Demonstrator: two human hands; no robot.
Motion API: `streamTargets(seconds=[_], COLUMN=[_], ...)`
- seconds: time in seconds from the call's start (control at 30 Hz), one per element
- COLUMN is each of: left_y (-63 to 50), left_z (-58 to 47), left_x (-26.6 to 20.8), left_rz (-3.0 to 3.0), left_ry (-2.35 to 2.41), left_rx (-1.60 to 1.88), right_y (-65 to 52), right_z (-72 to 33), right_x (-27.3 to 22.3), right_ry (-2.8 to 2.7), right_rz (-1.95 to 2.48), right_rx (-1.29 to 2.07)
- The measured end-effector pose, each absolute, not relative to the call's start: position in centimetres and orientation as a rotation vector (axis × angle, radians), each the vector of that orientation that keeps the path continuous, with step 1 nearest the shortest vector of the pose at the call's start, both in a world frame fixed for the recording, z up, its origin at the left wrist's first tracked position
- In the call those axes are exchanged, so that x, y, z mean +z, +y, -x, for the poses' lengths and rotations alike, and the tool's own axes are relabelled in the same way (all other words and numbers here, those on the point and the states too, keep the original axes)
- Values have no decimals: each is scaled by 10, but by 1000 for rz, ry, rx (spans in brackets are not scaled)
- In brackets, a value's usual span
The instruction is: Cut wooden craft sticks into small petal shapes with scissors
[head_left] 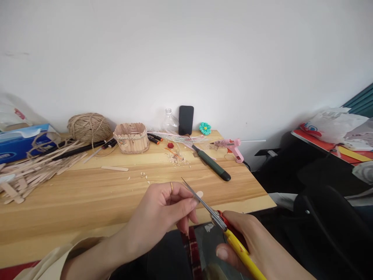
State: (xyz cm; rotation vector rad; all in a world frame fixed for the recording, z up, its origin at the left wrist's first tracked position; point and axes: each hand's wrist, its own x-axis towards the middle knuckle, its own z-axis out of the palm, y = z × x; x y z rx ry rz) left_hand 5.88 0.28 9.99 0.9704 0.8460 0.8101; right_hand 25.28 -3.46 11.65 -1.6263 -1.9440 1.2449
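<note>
My left hand (171, 206), a gold ring on one finger, pinches a small wooden craft stick (199, 193); only its pale rounded end shows past the fingertips. In my right hand (247, 237) are scissors (217, 218) with one yellow and one red handle. Their thin blades point up and left and pass right by the left fingertips and the stick. From here I cannot tell whether the blades touch the wood. Both hands are above the table's front edge. Some small wood clippings (143, 175) lie on the wood beyond the left hand.
Across the table (87, 198) stand a craft-stick basket (131, 139), a twine ball (89, 127), a phone (185, 119) and a teal flower (205, 128). A green-handled cutter (214, 165) and pink glue gun (233, 147) lie right. Loose sticks (37, 171) pile up left.
</note>
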Motion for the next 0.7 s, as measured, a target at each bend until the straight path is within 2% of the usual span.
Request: streamTargets(seconds=[0.27,0.7], left_y=[6,11], left_z=[-57,-58], left_x=[100,99], left_rz=[-1045,-1039], left_ry=[865,831], left_rx=[807,777], right_y=[-33,-30], right_z=[-254,-247], right_x=[121,124], right_ry=[-2021,-1954], right_rz=[1608,1530], right_rx=[1118,1283])
